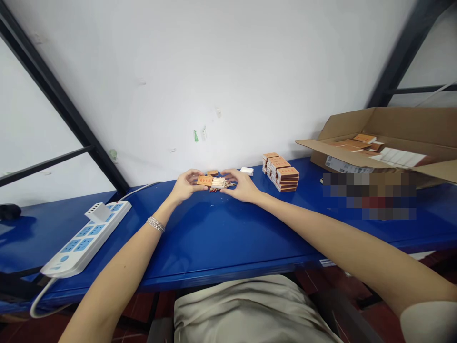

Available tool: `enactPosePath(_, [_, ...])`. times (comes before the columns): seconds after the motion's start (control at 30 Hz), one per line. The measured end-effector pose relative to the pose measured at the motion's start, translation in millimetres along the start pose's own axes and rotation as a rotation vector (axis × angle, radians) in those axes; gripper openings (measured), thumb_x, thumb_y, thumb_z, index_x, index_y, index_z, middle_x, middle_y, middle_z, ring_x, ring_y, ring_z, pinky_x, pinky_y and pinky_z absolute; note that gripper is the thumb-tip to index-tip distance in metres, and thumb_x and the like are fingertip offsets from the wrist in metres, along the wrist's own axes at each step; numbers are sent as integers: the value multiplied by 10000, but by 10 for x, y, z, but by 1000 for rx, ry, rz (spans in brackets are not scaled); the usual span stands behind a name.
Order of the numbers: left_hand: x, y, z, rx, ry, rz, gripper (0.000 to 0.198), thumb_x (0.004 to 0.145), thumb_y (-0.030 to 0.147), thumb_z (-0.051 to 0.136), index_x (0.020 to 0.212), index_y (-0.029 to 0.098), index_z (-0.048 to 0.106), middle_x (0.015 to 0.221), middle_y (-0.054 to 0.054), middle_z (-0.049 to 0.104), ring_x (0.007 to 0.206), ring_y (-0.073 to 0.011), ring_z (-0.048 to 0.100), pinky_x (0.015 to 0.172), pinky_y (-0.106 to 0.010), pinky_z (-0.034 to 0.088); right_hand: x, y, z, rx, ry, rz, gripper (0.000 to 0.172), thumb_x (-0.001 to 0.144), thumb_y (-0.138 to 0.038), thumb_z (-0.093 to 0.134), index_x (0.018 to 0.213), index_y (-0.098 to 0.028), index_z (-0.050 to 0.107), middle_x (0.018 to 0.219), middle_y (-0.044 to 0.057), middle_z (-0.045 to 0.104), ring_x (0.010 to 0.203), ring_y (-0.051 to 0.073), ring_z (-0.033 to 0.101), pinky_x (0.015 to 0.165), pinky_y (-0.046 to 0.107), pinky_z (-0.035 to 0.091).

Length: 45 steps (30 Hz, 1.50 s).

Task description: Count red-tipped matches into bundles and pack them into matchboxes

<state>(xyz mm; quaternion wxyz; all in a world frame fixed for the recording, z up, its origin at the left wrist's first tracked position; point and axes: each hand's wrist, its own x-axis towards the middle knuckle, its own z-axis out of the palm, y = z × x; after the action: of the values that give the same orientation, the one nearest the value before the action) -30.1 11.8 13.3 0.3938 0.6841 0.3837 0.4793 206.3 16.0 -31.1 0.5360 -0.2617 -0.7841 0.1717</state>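
Observation:
My left hand is closed around the orange cover of a matchbox, thumb in front and fingers behind. Out of the cover's right end sticks the white inner tray full of matches. My right hand pinches that tray at its far right end between thumb and fingers. Loose matches lie on the blue table under and beside the box, partly hidden by my hands. Just behind, another orange matchbox rests on the table. A small white box lies behind my right hand.
Several matchboxes stand stacked against the wall on the right. Beyond them an open cardboard carton holds more boxes. A white power strip lies at the left of the blue table. A pixelated patch hides part of the right side.

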Motion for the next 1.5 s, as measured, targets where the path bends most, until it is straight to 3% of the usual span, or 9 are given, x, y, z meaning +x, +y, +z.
enactPosePath(0.23, [34, -40, 9, 20, 7, 44, 603, 422, 248, 933, 905, 156, 584, 975, -54, 680, 923, -226, 679, 903, -418, 533, 16, -10, 17, 6, 15, 114, 439, 709, -221, 774, 1127, -176, 645, 1084, 97, 720, 914, 212, 701, 845, 387, 600])
enactPosePath(0.5, [49, -46, -251, 148, 110, -23, 621, 396, 323, 933, 895, 159, 602, 982, -67, 690, 919, -237, 676, 881, -415, 533, 58, 126, -121, -89, 60, 234, 422, 688, -203, 776, 1091, -179, 651, 1101, 97, 723, 868, 201, 703, 789, 361, 604])
enactPosePath(0.67, [38, -92, -303, 330, 120, -80, 597, 388, 348, 919, 879, 164, 634, 910, -67, 715, 904, -253, 677, 871, -414, 530, 79, 275, -230, -256, 111, 313, 464, 695, -221, 778, 1136, -153, 650, 1035, 114, 728, 780, 205, 696, 775, 391, 594])
enactPosePath(0.87, [49, -166, -326, 438, 116, -66, 557, 444, 367, 891, 905, 175, 646, 910, -63, 731, 886, -254, 685, 844, -396, 524, 154, 386, -137, -374, 160, 107, 347, 753, -134, 663, 1099, -134, 646, 1027, 120, 671, 712, 183, 636, 761, 387, 575])
enactPosePath(1.07, [50, -219, -355, 540, 116, -51, 530, 471, 347, 869, 928, 182, 658, 890, -46, 729, 869, -247, 683, 824, -372, 513, 163, 406, -43, -439, -31, -267, 361, 842, -18, 446, 1103, -182, 634, 1137, 139, 626, 1058, 241, 600, 922, 413, 528])
enactPosePath(1.23, [50, -217, -358, 624, 104, -28, 497, 487, 331, 860, 919, 196, 655, 922, -39, 727, 870, -237, 673, 836, -368, 502, 146, 399, -131, -488, -48, -303, 317, 904, -54, 426, 1112, -167, 637, 1146, 158, 621, 1072, 246, 590, 931, 406, 520])
enactPosePath(1.5, [41, -243, -379, 752, 35, 26, 417, 535, 306, 846, 899, 210, 666, 938, -51, 720, 824, -237, 636, 798, -375, 492, 139, 325, -196, -463, -33, -213, 346, 911, -70, 409, 1121, -214, 643, 1175, 130, 615, 1115, 238, 573, 964, 415, 506])
